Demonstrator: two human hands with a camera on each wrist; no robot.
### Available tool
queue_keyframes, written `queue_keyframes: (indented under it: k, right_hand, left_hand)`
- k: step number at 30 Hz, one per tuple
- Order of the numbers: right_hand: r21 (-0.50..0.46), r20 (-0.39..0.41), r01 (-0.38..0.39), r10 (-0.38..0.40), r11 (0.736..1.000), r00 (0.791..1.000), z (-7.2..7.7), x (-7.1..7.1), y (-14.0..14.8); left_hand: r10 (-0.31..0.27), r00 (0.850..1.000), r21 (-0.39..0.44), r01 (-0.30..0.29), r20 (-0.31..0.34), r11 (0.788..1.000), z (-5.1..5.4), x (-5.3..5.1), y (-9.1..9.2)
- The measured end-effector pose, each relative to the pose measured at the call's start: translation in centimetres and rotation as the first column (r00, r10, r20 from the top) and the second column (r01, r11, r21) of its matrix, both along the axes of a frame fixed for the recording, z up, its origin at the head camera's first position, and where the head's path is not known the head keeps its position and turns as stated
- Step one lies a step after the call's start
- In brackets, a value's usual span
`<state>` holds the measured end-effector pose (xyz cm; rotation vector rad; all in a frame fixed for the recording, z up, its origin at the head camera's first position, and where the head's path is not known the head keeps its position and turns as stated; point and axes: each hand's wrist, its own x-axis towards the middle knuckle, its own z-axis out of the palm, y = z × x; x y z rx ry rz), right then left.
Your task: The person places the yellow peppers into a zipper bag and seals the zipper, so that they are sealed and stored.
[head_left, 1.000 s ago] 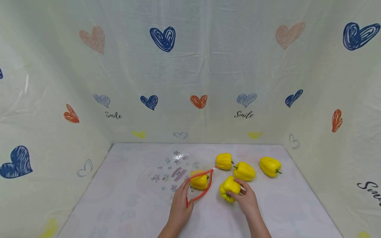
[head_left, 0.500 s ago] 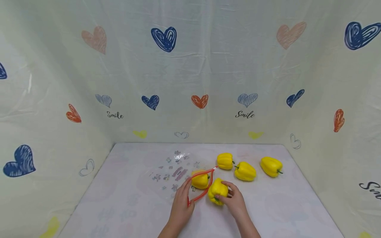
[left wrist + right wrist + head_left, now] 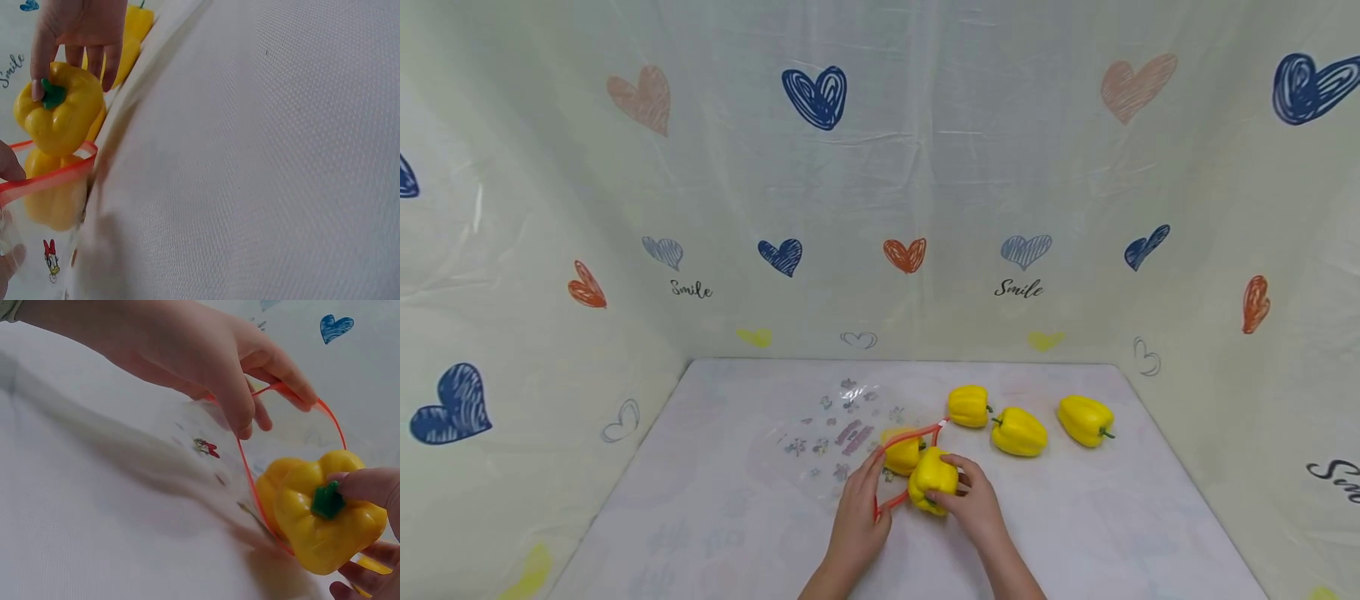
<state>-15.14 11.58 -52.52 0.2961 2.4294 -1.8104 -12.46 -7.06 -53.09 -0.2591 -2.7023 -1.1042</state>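
Note:
My right hand [image 3: 977, 507] grips a yellow bell pepper [image 3: 931, 479], with the thumb beside its green stem [image 3: 328, 500]. That pepper is at the mouth of a clear, printed plastic bag [image 3: 808, 458], overlapping the red rim [image 3: 904, 436]. The left hand [image 3: 857, 517] holds the rim at the near left and spreads the mouth apart. A second yellow bell pepper [image 3: 898, 450] lies just inside the bag, partly covered by the held one. In the left wrist view, the held pepper [image 3: 62, 112] appears above the bagged pepper [image 3: 56, 194].
Beyond the bag, two yellow bell peppers lie close together, one at the back [image 3: 967, 406] and one nearer [image 3: 1019, 432]. Another bell pepper [image 3: 1085, 420] lies farther right. A heart-printed sheet [image 3: 962, 183] walls in the white table [image 3: 1112, 533] at the back and sides.
My right hand has carried the bell pepper leftward to the bag's mouth, where it now covers part of the red rim. The left hand keeps its hold on the bag.

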Motion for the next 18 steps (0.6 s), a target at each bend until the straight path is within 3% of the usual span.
queue_keyframes:
  k: [5, 18]
  right_hand:
    - [0.005, -0.018, -0.041, 0.041, 0.999, 0.999, 0.2, -0.3, -0.7]
    - [0.034, -0.054, -0.055, 0.057, 0.998, 0.997, 0.0, -1.6, -1.9]
  left_hand:
    - [0.005, 1.0, -0.007, -0.005, 0.009, 1.0, 0.0, -0.1, 0.0]
    - [0.008, 1.0, 0.0, -0.008, 0.014, 1.0, 0.2, 0.0, 0.1]
